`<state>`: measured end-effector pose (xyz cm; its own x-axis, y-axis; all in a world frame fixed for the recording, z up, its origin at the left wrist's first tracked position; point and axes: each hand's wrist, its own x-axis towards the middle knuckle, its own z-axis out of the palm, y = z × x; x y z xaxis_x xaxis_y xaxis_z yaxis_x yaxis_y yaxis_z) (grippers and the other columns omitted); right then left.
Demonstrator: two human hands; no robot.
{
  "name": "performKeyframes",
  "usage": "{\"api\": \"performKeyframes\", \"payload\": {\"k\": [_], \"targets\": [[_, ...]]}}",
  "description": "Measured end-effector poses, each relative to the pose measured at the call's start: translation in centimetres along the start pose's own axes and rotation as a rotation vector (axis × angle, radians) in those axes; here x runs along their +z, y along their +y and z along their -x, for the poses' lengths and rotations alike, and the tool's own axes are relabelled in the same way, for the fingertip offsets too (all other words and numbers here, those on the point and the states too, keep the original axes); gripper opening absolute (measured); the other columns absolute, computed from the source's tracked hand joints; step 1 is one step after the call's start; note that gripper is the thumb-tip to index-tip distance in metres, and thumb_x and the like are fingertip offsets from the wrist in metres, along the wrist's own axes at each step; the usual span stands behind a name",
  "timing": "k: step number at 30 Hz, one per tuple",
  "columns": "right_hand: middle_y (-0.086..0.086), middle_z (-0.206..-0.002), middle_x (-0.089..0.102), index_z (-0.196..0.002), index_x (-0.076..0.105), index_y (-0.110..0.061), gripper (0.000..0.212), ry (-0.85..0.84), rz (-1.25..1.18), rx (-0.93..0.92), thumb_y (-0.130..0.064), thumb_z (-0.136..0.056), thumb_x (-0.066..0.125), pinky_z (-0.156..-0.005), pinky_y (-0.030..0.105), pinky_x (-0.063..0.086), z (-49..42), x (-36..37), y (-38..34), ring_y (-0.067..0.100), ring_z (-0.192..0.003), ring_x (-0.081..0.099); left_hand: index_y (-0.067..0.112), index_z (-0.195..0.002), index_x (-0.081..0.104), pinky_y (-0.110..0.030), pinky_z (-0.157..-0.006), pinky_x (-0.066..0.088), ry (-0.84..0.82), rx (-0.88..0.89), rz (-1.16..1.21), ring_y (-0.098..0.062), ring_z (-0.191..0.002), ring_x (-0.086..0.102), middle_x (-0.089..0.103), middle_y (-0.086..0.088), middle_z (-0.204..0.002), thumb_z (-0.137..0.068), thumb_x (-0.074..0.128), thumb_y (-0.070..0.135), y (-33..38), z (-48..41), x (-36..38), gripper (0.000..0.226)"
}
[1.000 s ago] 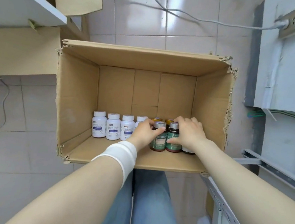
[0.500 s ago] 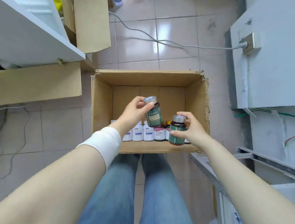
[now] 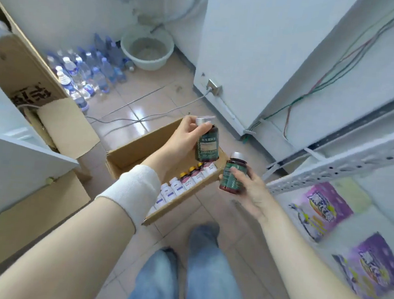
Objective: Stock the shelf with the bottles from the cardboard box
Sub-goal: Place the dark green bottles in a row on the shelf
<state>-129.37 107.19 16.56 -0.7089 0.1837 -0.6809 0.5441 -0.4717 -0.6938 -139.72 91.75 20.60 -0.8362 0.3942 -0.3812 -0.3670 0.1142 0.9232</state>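
Held: upper bottle (image 3: 207, 145), pinched near its cap by left hand (image 3: 184, 136); lower bottle (image 3: 233, 177), clasped by right hand (image 3: 249, 192). Risk: the pinched one could slip before reaching the shelf (image 3: 332, 168).

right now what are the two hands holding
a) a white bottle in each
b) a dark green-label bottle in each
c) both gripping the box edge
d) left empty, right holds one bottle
B: the left hand grips the higher green-label bottle near its silver cap, and the right hand holds the lower green-label bottle, both held above the cardboard box.
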Motion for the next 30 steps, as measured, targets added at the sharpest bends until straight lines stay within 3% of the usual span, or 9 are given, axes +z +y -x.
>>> {"api": "performKeyframes", "payload": {"k": [1,5,10,14,19,22,24,27,30], "targets": [[0.010,-0.098,0.064,-0.114,0.051,-0.011,0.026,-0.001,-0.059,-0.017,-0.007,-0.089,0.055,-0.089,0.051,0.049,1.9,-0.8,0.2,0.025,-0.089,0.062,0.010,-0.107,0.040,-0.016,-0.055,0.053,-0.047,-0.004,0.030,-0.015,-0.084,0.060,0.056,-0.003,-0.096,-0.098,0.045,0.030,0.7,1.1,1.3,0.022],[0.010,-0.103,0.063,-0.108,0.053,-0.015,0.018,0.058,-0.161,-0.135,-0.008,-0.092,0.051,-0.077,0.043,0.053,9.5,-4.3,0.6,0.023,-0.088,0.062,0.015,-0.108,0.038,-0.048,-0.088,0.054,-0.255,0.003,0.091,-0.027,-0.099,0.066,0.060,-0.018,-0.120,-0.091,0.054,0.038,3.3,5.6,7.5,0.033],[0.014,-0.107,0.061,-0.118,0.052,-0.009,0.030,0.107,-0.212,-0.278,-0.007,-0.088,0.052,-0.077,0.039,0.052,18.9,-10.3,0.6,0.027,-0.091,0.061,0.016,-0.097,0.038,-0.034,-0.075,0.057,-0.471,0.077,0.091,-0.018,-0.076,0.068,0.066,-0.009,-0.093,-0.098,0.045,0.023,5.8,11.5,16.5,0.010],[0.014,-0.108,0.064,-0.120,0.054,-0.008,0.059,0.108,-0.245,-0.406,-0.013,-0.066,0.077,-0.083,0.039,0.054,28.0,-17.7,1.7,0.026,-0.097,0.062,0.014,-0.099,0.040,-0.036,-0.070,0.058,-0.614,0.146,0.066,-0.019,-0.075,0.068,0.065,-0.009,-0.090,-0.097,0.047,0.023,7.6,18.2,25.7,0.011],[0.009,-0.102,0.067,-0.121,0.054,0.000,0.050,0.254,-0.222,-0.559,-0.016,-0.075,0.065,-0.083,0.032,0.056,40.1,-27.9,3.7,0.019,-0.091,0.066,0.007,-0.109,0.039,-0.030,-0.064,0.058,-0.804,0.249,0.031,-0.015,-0.063,0.068,0.063,-0.011,-0.086,-0.097,0.045,0.022,9.8,27.4,38.9,0.019],[0.004,-0.096,0.071,-0.107,0.064,-0.007,0.083,0.380,-0.191,-0.650,-0.046,-0.040,0.090,-0.074,0.026,0.055,46.4,-33.6,4.3,0.016,-0.088,0.067,0.008,-0.109,0.041,-0.028,-0.063,0.058,-0.912,0.308,-0.005,-0.012,-0.060,0.068,0.063,-0.009,-0.085,-0.097,0.046,0.024,10.6,32.5,46.4,0.021],[0.002,-0.094,0.072,-0.104,0.065,-0.010,0.088,0.426,-0.211,-0.707,-0.049,-0.030,0.091,-0.072,0.024,0.055,49.9,-36.9,4.4,0.013,-0.086,0.068,0.008,-0.106,0.044,-0.027,-0.064,0.058,-0.982,0.328,-0.034,-0.012,-0.063,0.067,0.062,-0.008,-0.086,-0.096,0.047,0.025,10.8,35.3,51.0,0.020],[0.008,-0.104,0.069,-0.114,0.060,-0.004,0.073,0.483,-0.277,-0.762,-0.034,-0.054,0.086,-0.076,0.029,0.056,54.7,-41.2,4.3,0.017,-0.090,0.066,0.009,-0.105,0.046,-0.037,-0.079,0.054,-1.060,0.348,-0.081,-0.018,-0.077,0.065,0.063,-0.008,-0.091,-0.093,0.053,0.034,10.7,38.2,57.4,0.028],[0.015,-0.115,0.061,-0.120,0.054,-0.001,0.034,0.538,-0.316,-0.788,-0.003,-0.085,0.054,-0.075,0.030,0.056,58.5,-45.5,4.1,0.022,-0.096,0.060,0.011,-0.108,0.051,-0.038,-0.082,0.052,-1.120,0.396,-0.155,-0.019,-0.085,0.065,0.066,-0.005,-0.095,-0.090,0.055,0.042,10.7,40.4,63.3,0.035]]}}
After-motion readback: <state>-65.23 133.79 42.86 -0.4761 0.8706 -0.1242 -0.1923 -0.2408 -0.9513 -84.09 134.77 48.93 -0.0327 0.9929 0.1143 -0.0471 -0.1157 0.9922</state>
